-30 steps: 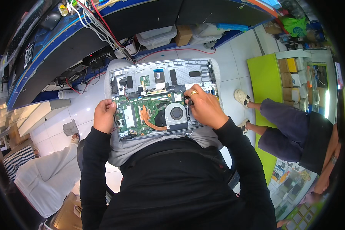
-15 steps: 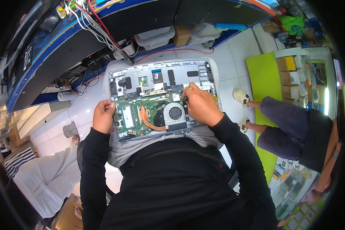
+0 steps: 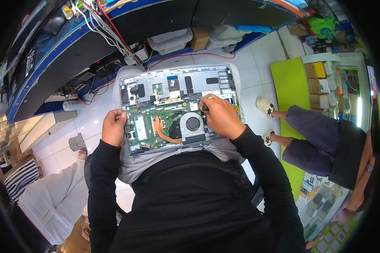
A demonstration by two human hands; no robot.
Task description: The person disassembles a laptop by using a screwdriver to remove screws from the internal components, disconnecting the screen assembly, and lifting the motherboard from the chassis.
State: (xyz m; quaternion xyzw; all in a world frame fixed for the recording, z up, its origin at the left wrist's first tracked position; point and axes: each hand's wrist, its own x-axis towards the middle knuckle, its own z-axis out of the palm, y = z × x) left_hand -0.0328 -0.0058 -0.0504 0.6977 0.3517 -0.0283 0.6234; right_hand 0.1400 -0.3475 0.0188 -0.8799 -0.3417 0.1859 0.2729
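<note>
An opened laptop base (image 3: pixel 200 86) lies across my lap, its inside facing up. On it show a green circuit board (image 3: pixel 147 118), a copper heat pipe (image 3: pixel 159 128) and a round silver cooling fan (image 3: pixel 193 123). My left hand (image 3: pixel 114 126) pinches the left edge of the laptop between thumb and fingers. Over the right half, beside the fan, my right hand (image 3: pixel 219 114) is closed around a small dark tool (image 3: pixel 204 108). Its working end is hidden by the fingers, so I cannot tell its exact kind.
Ahead stands a dark, blue-edged workbench (image 3: pixel 156 25) with hanging cables (image 3: pixel 109 36) and plastic bins (image 3: pixel 171 41) below. A seated person's legs (image 3: pixel 310 133) are at the right near a green panel (image 3: pixel 289 84); another person's pale trousers (image 3: pixel 57 202) show at the left.
My right hand has shifted very slightly, with the dark tool still in it. My left hand and the laptop stay put. The person at the left has moved a little.
</note>
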